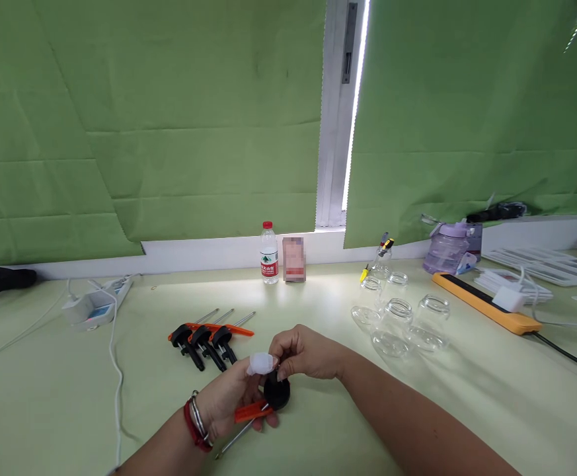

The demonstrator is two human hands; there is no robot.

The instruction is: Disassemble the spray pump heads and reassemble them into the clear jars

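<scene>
My left hand [248, 393], its thumb tip wrapped in white, is closed around a black round-capped piece [277, 391]. An orange strip [253, 411] and a thin metal rod [236, 439] stick out below that piece, the rod pointing down to the left. My right hand [305, 354] pinches at the top of the black piece, fingers closed beside the left thumb. What lies between its fingertips is mostly hidden. Beyond my left hand, three similar black pieces [203, 339] with metal rods lie in a row, and orange strips [238, 329] show among them.
Several clear glass jars [392, 324] stand at the right, one behind holding small tools. At the back are a water bottle [269, 254] and a pink box [294, 260]. An orange power strip [486, 304] and purple jug [447, 249] are far right; a white cable [114, 357] runs left.
</scene>
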